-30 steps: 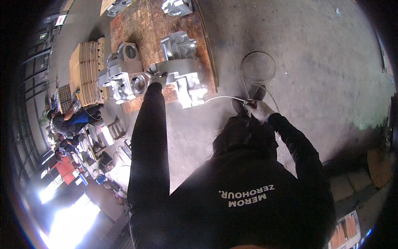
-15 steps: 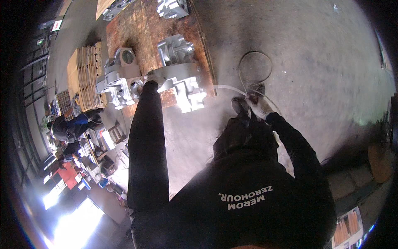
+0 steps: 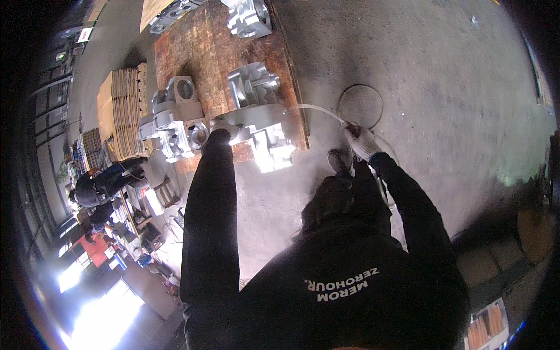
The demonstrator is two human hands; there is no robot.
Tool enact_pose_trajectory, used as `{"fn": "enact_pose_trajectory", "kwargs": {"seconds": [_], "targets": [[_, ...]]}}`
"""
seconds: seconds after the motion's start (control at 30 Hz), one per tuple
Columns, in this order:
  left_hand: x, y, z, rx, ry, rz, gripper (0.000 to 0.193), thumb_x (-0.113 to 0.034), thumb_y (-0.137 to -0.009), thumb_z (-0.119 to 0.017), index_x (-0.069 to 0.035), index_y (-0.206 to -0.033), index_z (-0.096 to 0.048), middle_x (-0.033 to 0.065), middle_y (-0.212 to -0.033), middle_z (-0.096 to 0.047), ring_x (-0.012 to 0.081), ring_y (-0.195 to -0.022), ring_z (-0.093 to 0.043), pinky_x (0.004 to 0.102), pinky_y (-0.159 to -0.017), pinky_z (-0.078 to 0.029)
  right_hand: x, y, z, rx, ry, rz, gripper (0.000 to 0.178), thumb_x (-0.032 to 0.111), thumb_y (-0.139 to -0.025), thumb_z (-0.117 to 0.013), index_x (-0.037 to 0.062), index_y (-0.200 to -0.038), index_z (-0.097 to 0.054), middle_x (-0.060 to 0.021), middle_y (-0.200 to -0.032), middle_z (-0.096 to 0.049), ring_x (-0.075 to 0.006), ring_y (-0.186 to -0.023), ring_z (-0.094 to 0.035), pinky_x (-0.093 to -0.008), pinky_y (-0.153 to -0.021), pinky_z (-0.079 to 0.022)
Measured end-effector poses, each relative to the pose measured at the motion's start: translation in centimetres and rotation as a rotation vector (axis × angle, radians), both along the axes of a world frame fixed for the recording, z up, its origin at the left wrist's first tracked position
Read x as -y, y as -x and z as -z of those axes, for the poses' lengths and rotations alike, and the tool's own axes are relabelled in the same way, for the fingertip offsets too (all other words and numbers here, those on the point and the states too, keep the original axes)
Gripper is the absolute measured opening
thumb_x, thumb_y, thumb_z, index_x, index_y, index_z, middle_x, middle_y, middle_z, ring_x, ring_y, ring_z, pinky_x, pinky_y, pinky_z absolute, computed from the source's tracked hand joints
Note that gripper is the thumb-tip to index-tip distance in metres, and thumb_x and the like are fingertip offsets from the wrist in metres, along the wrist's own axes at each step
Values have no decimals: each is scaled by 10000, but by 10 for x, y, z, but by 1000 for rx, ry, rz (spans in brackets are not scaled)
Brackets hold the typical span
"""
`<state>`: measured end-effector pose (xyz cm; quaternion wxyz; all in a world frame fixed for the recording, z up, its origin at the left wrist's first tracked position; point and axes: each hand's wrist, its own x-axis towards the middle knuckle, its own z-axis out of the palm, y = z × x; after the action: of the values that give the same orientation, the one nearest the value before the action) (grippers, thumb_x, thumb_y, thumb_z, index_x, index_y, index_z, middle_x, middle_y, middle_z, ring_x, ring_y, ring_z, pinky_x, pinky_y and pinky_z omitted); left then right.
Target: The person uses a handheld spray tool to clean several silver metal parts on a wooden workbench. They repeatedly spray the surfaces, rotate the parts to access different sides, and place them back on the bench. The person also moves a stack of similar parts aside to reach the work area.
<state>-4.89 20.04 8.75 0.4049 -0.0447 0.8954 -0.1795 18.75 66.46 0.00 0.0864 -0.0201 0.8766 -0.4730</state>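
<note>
My right hand (image 3: 361, 143), in a pale glove, is closed round a long, thin whitish strap (image 3: 321, 108) over the floor, right of a rust-brown board (image 3: 201, 49). The strap runs left from my fist toward the grey metal castings, and part of it forms a loop (image 3: 382, 108) beyond the hand. My left arm reaches forward, and my gloved left hand (image 3: 226, 128) lies against the castings at the board's near edge; its fingers blend with the grey metal. One casting (image 3: 252, 84) sits just beyond it, a brightly lit casting (image 3: 272, 149) to its right, and another casting (image 3: 181, 99) to its left.
Further castings (image 3: 249, 18) stand at the board's far end. Left of the board is a stack of brown cardboard sheets (image 3: 121, 114). Beyond it at the left, a person in dark clothes (image 3: 96, 188) bends near a cluttered work area. Concrete floor (image 3: 449, 116) stretches to the right.
My right hand has moved forward, closer to the loop, and the strap between it and the castings looks straighter. The left hand stays at the castings. The whole view has shifted slightly.
</note>
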Motion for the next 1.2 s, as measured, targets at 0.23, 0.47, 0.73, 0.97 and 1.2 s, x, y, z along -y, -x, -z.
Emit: {"fn": "enact_pose_trajectory", "kwargs": {"seconds": [0.23,0.47,0.73,0.97,1.2], "targets": [[-9,-10,-19,122,-45,-71,1223,-758,-798,-559,125,-1520,-118,336,-1577,-212,409,-1459,-303,396,-1191,-291,16,59,27,56,-21,44,272,298,-998,-555,54,-1069,-650,-173,-855,-698,-314,-814,-705,-387,-676,-527],[-21,-13,-19,51,-54,-19,1182,-753,-789,-579,41,-1549,-145,393,-1516,-279,420,-1375,-437,423,-1138,-376,-6,68,42,225,-166,-143,460,504,-989,-506,66,-1048,-636,-170,-795,-673,-291,-746,-687,-419,-653,-537],[-6,-19,-5,-24,-47,-124,1345,-735,-753,-645,232,-1454,-27,382,-1477,-366,384,-1362,-466,375,-1125,-396,15,79,-42,796,515,284,486,617,-908,-611,148,-787,-569,39,-584,-488,-119,-458,-462,-306,-432,-362],[-20,-29,-25,-114,24,-129,1350,-698,-748,-691,231,-1457,-17,374,-1470,-385,389,-1360,-466,396,-1138,-381,27,104,-79,815,659,295,443,583,-900,-634,156,-811,-554,44,-607,-463,-87,-487,-447,-277,-454,-356],[-26,-24,-24,-76,-33,-197,1386,-713,-723,-714,207,-1473,3,349,-1507,-351,377,-1385,-439,398,-1139,-381,21,100,-22,875,615,253,363,491,-976,-573,179,-797,-526,65,-620,-442,-66,-508,-429,-263,-475,-336]]}}
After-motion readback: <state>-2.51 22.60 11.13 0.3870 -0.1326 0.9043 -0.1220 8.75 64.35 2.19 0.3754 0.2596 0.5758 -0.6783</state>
